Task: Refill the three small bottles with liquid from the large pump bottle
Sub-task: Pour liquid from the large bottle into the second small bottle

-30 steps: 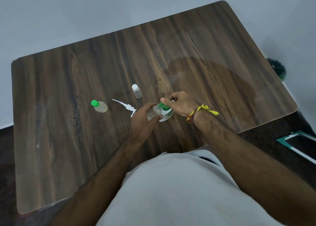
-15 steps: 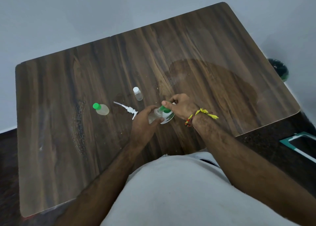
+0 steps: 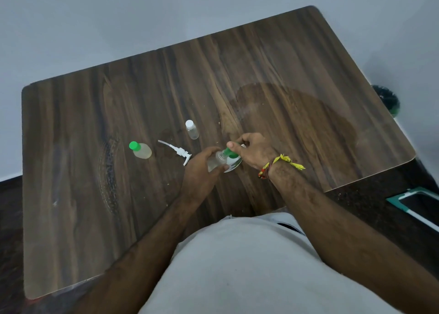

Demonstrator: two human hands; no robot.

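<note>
Here the left hand [image 3: 202,171] gripped a small clear bottle [image 3: 217,162] above the table [image 3: 95,195], beside the large bottle [image 3: 234,165]. The right hand [image 3: 254,149] pinched its green cap [image 3: 229,151]; turning it squarely, bottle upright, would likely avoid spills.

Glossy wood-grain table [image 3: 285,59]; clear plastic bottle [image 3: 192,130], white cap.

a clear small bottle [image 3: 215,162] with no cap on is held near the table's middle, a green cap [image 3: 229,152] at its mouth. right behind it stands the large bottle [image 3: 234,165], white-labelled, mostly hidden. left lie its white pump [image 3: 177,151], a green-capped bottle [image 3: 141,149] and, farther, a white-capped bottle [image 3: 191,130].
</note>
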